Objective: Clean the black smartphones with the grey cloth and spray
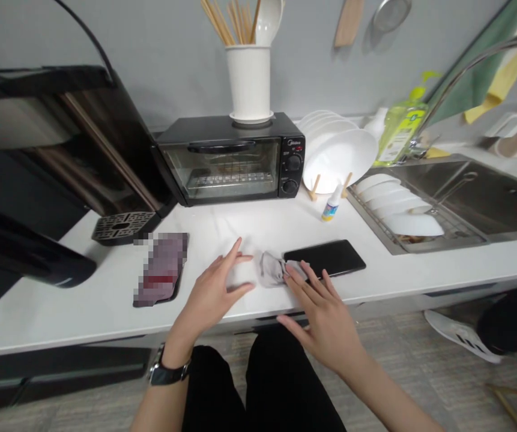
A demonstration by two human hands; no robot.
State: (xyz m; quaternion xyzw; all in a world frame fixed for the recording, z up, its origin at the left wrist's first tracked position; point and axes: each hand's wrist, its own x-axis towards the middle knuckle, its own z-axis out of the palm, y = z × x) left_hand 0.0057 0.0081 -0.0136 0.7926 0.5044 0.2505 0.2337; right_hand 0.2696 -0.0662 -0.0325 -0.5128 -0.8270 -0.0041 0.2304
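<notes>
My left hand (pixel 211 294) hovers over the white counter, fingers apart and nothing in them. To its right lies a crumpled grey cloth (pixel 271 268), partly on the counter and reaching the near left end of a black phone (pixel 330 258) lying face up. My right hand (pixel 323 312) is stretched out, its fingertips over the cloth's right edge and the phone's lower left side. Whether they press on the cloth, I cannot tell. Left of my left hand rests another phone (pixel 163 267) with a blurred-out screen. A small white spray bottle (pixel 331 204) stands behind the black phone.
A black toaster oven (pixel 233 159) bears a white utensil holder (pixel 249 84). A dark drinks machine (pixel 73 132) stands at left. White plates (pixel 339 159) sit in a rack, left of the sink (pixel 501 198) with its dishes. Another person's shoe (pixel 463 336) shows at right.
</notes>
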